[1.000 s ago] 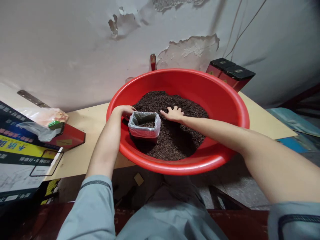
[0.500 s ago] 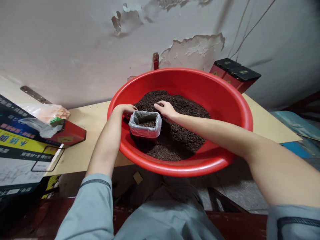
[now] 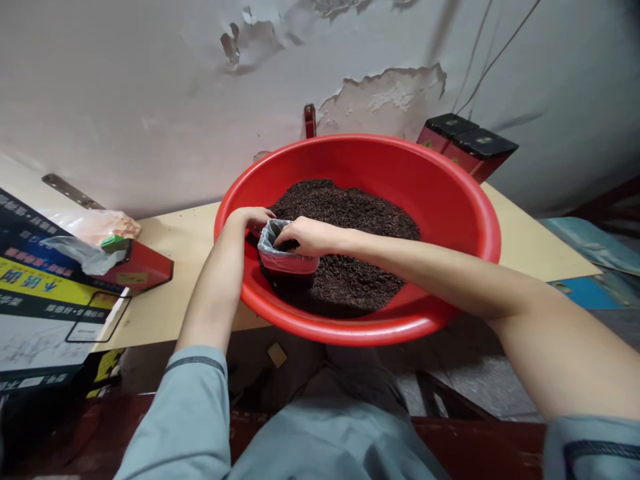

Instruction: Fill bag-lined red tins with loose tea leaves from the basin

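A large red basin holds a heap of dark, loose, leaf-like bits. Inside it, at the left, stands a small red tin lined with a clear plastic bag. My left hand is at the tin's far left side, its fingers closed round the edge and partly hidden behind it. Over the tin's mouth is my right hand, fingers bent down into the bag; the fingertips are hidden, and so is anything they hold.
The basin sits on a pale board. At the left are another red tin with a plastic bag and a printed box. Two black-lidded red tins stand behind the basin, near the peeling wall.
My right hand has moved left from above the dark heap to the mouth of the lined tin, its fingers now inside. My left hand has stayed at the tin.
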`<state>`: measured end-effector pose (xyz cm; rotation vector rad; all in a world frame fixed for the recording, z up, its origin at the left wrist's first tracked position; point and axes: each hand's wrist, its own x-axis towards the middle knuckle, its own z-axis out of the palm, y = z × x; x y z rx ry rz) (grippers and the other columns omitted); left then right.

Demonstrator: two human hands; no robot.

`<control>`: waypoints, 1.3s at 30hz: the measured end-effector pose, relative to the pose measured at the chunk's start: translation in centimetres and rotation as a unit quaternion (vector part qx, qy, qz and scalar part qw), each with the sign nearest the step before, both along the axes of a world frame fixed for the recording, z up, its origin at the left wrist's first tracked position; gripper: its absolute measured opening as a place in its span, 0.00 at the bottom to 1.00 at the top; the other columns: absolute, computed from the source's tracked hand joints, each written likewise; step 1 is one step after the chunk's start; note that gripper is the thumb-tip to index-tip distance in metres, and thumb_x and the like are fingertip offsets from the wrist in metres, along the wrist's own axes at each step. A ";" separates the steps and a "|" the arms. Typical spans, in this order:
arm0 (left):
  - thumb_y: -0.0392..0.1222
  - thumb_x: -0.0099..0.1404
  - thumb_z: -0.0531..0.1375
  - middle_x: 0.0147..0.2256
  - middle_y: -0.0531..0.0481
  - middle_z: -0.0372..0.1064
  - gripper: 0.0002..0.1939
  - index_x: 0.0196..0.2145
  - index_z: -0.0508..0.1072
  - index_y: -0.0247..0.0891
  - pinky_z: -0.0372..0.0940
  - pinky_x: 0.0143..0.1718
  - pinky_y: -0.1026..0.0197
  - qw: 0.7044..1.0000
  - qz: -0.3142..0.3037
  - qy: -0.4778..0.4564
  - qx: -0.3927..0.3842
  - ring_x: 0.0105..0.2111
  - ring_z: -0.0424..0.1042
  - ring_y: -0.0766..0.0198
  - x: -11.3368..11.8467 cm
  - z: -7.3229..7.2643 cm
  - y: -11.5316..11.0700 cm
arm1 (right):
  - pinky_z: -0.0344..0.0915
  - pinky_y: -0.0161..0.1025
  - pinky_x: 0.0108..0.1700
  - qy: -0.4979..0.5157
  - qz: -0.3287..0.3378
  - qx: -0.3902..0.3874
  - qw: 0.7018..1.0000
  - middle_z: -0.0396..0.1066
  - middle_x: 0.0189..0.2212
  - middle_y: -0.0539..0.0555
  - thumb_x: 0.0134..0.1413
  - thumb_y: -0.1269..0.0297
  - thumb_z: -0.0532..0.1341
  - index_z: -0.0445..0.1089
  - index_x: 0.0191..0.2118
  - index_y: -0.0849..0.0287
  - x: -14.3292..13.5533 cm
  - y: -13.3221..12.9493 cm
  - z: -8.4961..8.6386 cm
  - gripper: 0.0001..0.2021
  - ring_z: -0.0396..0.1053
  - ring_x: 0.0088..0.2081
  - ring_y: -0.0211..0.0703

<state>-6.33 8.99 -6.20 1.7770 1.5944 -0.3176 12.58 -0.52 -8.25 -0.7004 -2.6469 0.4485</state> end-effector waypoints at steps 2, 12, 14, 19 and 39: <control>0.43 0.54 0.69 0.44 0.41 0.81 0.39 0.64 0.72 0.34 0.72 0.33 0.67 1.000 0.005 -0.010 -0.008 0.38 0.81 0.57 0.0 -0.1 -0.1 | 0.68 0.38 0.47 0.060 -0.019 0.022 0.998 0.81 0.42 0.54 0.62 0.71 0.63 0.81 0.46 0.58 0.5 0.4 0.3 0.11 0.76 0.40 0.42; 0.48 0.56 0.69 0.45 0.43 0.82 0.39 0.65 0.71 0.39 0.75 0.35 0.66 1.000 0.001 0.010 -0.004 0.37 0.82 0.58 -0.3 -0.3 0.0 | 0.57 0.67 0.67 -0.084 -0.406 -0.089 0.906 0.51 0.73 0.71 0.66 0.45 0.60 0.58 0.74 0.58 9.4 6.0 -5.4 0.37 0.53 0.71 0.70; 0.47 0.56 0.69 0.48 0.42 0.81 0.38 0.65 0.72 0.40 0.74 0.36 0.66 1.000 -0.007 0.013 0.001 0.39 0.82 0.57 -0.2 0.0 -0.3 | 0.50 0.73 0.68 -0.159 -0.431 -0.176 0.870 0.39 0.77 0.69 0.67 0.38 0.55 0.47 0.78 0.52 10.2 5.9 -7.4 0.42 0.43 0.75 0.75; 0.41 0.56 0.66 0.56 0.39 0.78 0.38 0.65 0.72 0.39 0.73 0.36 0.66 1.000 0.011 -0.001 -0.007 0.44 0.81 0.55 -0.2 0.2 -0.4 | 0.52 0.67 0.69 -0.176 -0.473 -0.218 0.835 0.48 0.74 0.72 0.65 0.30 0.47 0.50 0.76 0.55 7.9 5.0 -8.9 0.45 0.50 0.73 0.74; 0.50 0.59 0.68 0.60 0.38 0.74 0.41 0.68 0.67 0.39 0.73 0.41 0.66 0.999 -0.031 0.005 0.003 0.49 0.79 0.54 -0.8 -0.8 1.6 | 0.61 0.39 0.23 0.116 -0.400 -0.276 0.866 0.68 0.24 0.51 0.69 0.47 0.56 0.71 0.41 0.56 4.6 4.0 -0.6 0.17 0.61 0.19 0.39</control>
